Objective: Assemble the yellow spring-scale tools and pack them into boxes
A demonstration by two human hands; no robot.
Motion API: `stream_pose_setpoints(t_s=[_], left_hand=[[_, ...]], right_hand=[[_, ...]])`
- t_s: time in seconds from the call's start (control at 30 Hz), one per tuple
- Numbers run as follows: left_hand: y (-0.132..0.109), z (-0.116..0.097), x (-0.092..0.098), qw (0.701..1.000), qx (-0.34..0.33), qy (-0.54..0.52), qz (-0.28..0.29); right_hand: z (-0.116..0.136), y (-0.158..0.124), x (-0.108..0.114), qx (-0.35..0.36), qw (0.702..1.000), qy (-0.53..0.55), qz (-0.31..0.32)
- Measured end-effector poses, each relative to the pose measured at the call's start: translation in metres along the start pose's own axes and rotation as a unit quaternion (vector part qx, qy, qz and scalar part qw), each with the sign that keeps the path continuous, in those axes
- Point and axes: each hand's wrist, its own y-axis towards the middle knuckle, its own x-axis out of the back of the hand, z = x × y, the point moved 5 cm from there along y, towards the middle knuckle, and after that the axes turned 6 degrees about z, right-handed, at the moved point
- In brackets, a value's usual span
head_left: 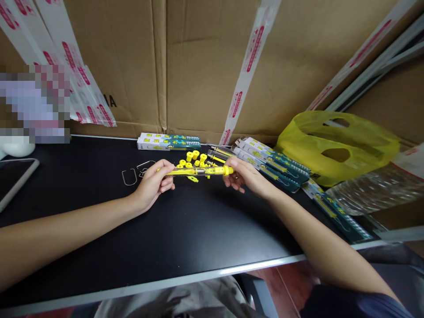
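The tube (197, 171), clear with yellow parts inside, lies level across the middle of the frame, held up between your two hands. Your left hand (154, 181) pinches its left end between thumb and fingers; your right hand (243, 174) closes thumb and fingers about the yellow cap (228, 170) at the other end, its lower fingers curled beneath. If the two ends are pulled or twisted unevenly, the cap could slip off or the tube could bend; if either pinch slackens, that end could drop.

Just behind the tube, at the centre, lie the loose pieces (189, 157), small and yellow. You cannot judge the tube's height over them from here, but a dip of the wrists could scatter them. Bent wires (129, 184) lie near your left hand, where a backward sweep of its knuckles might snag one.

Further out, two boxes (152, 141) lie at upper centre, against the cardboard (205, 66). More packs (271, 161) lie stacked right of centre, beyond your right hand; an elbow swung wide could push them. A yellow bag (311, 137) slumps at the right, and a phone (16, 176) rests on the black table (185, 243) at the left edge.
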Motion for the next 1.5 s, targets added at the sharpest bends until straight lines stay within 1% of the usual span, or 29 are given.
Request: stream_pose_setpoints(t_s=[0.13, 0.37, 0.47, 0.57, 0.7, 0.83, 0.93, 1.07, 1.17, 1.3, 1.4, 1.5], left_hand=[[0.0001, 0.0004, 0.0001, 1.0, 0.0, -0.002, 0.002], [-0.0008, -0.0003, 0.0001, 1.0, 0.001, -0.001, 0.003], [-0.0011, -0.0001, -0.0003, 1.0, 0.001, -0.002, 0.002], [-0.0006, 0.0005, -0.0004, 1.0, 0.001, -0.003, 0.003], [-0.0006, 0.0003, 0.0002, 1.0, 0.001, -0.003, 0.002], [-0.0013, -0.0002, 0.0002, 1.0, 0.003, -0.005, 0.0], [-0.001, -0.0001, 0.0, 1.0, 0.004, -0.003, 0.0], [-0.0003, -0.0001, -0.0001, 1.0, 0.004, 0.001, 0.001], [-0.0007, -0.0004, -0.0001, 1.0, 0.004, 0.0, 0.0], [-0.0012, -0.0005, -0.0004, 1.0, 0.004, -0.005, -0.002], [-0.001, -0.0003, -0.0001, 1.0, 0.004, -0.009, -0.002], [-0.0007, -0.0003, 0.0002, 1.0, 0.003, -0.008, 0.0]], right_hand=[[0.001, -0.0004, -0.0018, 0.004, 0.999, 0.028, 0.025], [0.0033, -0.0004, -0.0022, 0.002, 0.999, -0.047, 0.007], [0.0042, -0.0008, -0.0002, 0.008, 1.0, -0.018, 0.008], [0.0055, -0.0018, -0.0013, 0.014, 0.999, 0.009, 0.03], [0.0049, -0.0019, -0.0037, 0.006, 0.999, -0.027, 0.028], [0.0031, -0.0009, -0.0026, -0.003, 0.998, -0.056, 0.006], [0.004, -0.0011, -0.0005, 0.001, 0.999, -0.033, 0.0], [0.0049, -0.002, -0.0018, 0.001, 1.0, -0.004, 0.022], [0.0038, -0.0018, -0.0032, -0.003, 0.999, -0.023, 0.024], [0.0029, -0.0011, -0.0027, -0.009, 0.998, -0.057, 0.012], [0.0044, -0.0018, -0.0011, -0.004, 0.999, -0.03, 0.009], [0.0054, -0.0026, -0.0016, 0.001, 1.0, -0.003, 0.022]])
